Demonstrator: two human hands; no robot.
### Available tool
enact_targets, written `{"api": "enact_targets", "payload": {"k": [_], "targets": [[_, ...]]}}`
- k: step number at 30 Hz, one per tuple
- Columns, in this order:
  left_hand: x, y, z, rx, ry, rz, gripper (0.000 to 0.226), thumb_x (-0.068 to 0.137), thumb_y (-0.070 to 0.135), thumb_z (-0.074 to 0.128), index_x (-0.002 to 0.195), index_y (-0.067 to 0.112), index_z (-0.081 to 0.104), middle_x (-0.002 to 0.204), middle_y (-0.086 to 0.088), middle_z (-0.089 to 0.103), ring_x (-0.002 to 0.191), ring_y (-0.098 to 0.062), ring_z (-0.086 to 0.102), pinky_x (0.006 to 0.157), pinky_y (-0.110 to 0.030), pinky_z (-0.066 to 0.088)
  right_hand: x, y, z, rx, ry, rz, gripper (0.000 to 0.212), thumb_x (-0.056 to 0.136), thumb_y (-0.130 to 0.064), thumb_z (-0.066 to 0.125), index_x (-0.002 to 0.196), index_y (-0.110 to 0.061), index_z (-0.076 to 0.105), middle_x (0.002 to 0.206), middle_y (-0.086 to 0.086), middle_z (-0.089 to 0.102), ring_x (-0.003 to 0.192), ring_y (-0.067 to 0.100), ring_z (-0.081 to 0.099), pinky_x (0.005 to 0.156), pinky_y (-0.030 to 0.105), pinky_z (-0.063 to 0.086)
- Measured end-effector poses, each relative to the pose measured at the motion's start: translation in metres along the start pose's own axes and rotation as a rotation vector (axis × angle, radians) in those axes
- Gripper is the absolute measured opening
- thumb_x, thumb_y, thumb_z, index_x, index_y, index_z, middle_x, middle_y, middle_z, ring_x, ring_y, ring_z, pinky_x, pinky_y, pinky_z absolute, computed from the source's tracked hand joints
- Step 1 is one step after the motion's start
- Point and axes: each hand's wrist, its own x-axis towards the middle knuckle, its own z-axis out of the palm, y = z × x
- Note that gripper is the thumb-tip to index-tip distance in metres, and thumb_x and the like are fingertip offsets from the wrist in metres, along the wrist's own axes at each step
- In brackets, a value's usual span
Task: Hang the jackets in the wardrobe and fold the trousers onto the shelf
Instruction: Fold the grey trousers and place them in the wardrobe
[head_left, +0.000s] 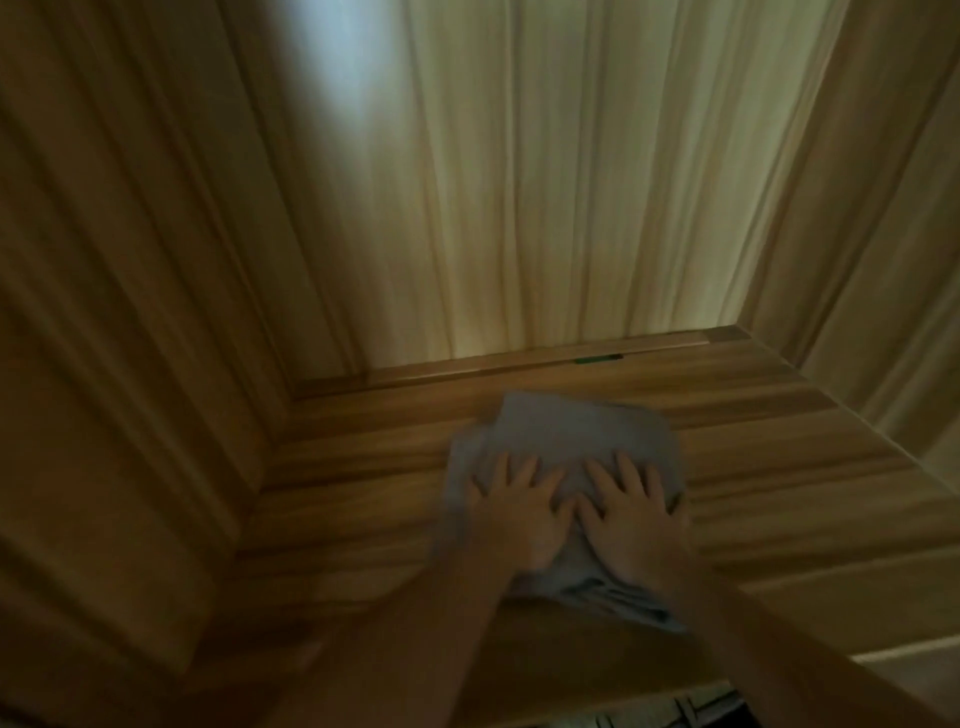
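— What is farthest left of the trousers (566, 431)?
— The left wall (130, 312) of the wardrobe (519, 208), dim wood, well apart from them. It meets the shelf (779, 467) in a corner.
— And the trousers themselves?
— A folded grey-blue bundle, a little blurred, lying on the shelf with its near end close to the front edge.
— The left hand (511, 512)?
— It presses flat on the left half of the trousers, fingers straight and spread, gripping nothing.
— The right hand (631, 519)?
— Just beside it, on the right half of the trousers, laid the same way: flat palm, splayed fingers, nothing grasped.
— Right of the trousers?
— Shelf boards, then the right wall (883, 208), well apart.
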Motion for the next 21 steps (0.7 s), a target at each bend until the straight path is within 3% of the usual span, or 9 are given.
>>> {"api": "enact_targets", "payload": {"k": [2,11,21], "targets": [[0.004,0.000,0.014,0.087,0.049,-0.045,0.065,0.092,0.066,0.000,0.153,0.044,0.002,0.163,0.009,-0.007,0.149,-0.025,-0.013,0.113,-0.065,-0.008,0.012,0.003,0.005,-0.023,-0.001,0.000,0.057,0.098,-0.060,0.015,0.152,-0.045,0.003,0.163,-0.006,-0.010,0.149,0.027,-0.008,0.115,0.062,0.001],[0.058,-0.017,0.006,0.046,0.179,-0.186,0.054,0.100,0.054,0.012,0.152,0.043,0.000,0.164,0.006,-0.004,0.150,-0.026,-0.009,0.112,-0.067,-0.007,0.100,-0.004,-0.003,-0.063,0.038,-0.186,0.054,0.098,-0.059,0.018,0.150,-0.049,0.009,0.163,-0.011,-0.005,0.149,0.021,-0.006,0.116,0.060,0.003],[0.063,-0.122,-0.018,0.074,0.306,-0.380,0.053,0.099,0.055,0.018,0.150,0.047,0.007,0.163,0.014,0.003,0.150,-0.017,-0.005,0.117,-0.059,0.004,0.146,-0.114,0.024,0.020,0.047,-0.380,0.052,0.099,-0.053,0.024,0.150,-0.046,0.013,0.164,-0.005,0.000,0.149,0.026,-0.003,0.114,0.064,0.002]]}}
